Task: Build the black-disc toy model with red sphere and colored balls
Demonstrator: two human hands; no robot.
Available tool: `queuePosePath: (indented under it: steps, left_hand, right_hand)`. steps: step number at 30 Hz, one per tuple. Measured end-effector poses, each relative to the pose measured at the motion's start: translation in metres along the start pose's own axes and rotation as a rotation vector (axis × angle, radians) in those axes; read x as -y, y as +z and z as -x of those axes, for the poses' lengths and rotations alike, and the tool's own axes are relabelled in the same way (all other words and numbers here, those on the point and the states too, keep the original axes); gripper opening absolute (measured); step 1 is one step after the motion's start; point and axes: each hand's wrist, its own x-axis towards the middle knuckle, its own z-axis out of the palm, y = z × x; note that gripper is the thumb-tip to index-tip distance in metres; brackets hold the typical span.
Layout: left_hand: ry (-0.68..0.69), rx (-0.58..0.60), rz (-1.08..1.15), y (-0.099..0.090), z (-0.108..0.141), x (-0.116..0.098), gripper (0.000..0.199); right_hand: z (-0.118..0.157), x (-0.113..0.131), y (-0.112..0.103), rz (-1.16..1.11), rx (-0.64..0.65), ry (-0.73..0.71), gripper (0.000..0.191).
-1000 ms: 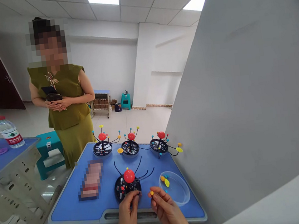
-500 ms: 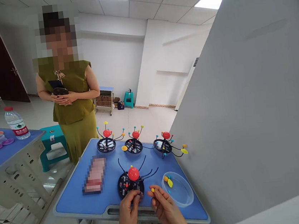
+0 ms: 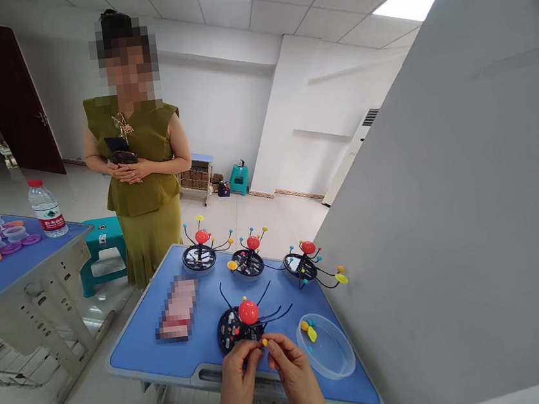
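Blue tabletop [image 3: 137, 365], and up front the right hand [image 3: 297, 380] pinches a tiny yellow bead [image 3: 265, 342]! Left hand [image 3: 240, 383] curls at the black disc of a wire model [image 3: 230, 331], apparently steadying it, grip hidden. Clear dish [image 3: 326, 348] waits within reach, three more models [image 3: 198, 257] beyond, then a standing person [image 3: 139, 178], and far left a red-labelled water bottle [image 3: 48, 217].

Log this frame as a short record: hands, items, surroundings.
left hand: left hand, fingers at the near edge of the black round base of a wire model with a red ball
right hand: right hand, fingertips at a small yellow bead
nearby: clear plastic dish holding yellow and teal pieces
surface: blue table
beyond: similar wire model; similar wire model; similar wire model; standing person
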Motion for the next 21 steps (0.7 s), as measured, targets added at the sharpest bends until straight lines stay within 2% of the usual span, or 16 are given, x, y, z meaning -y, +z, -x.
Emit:
queuePosePath:
  steps: [7, 14, 21]
  left_hand:
    - [0.019, -0.025, 0.000, 0.002, 0.000, 0.001, 0.038]
    - [0.020, -0.027, 0.021, 0.002, 0.001, 0.009, 0.037]
    - [-0.017, -0.057, 0.048, 0.003, 0.003, 0.020, 0.041]
  right_hand:
    - [0.002, 0.014, 0.000, 0.165, 0.055, -0.101, 0.037]
    - [0.000, 0.047, -0.001, 0.536, 0.214, -0.339, 0.021]
    - [0.000, 0.037, 0.000, 0.662, 0.226, -0.414, 0.019]
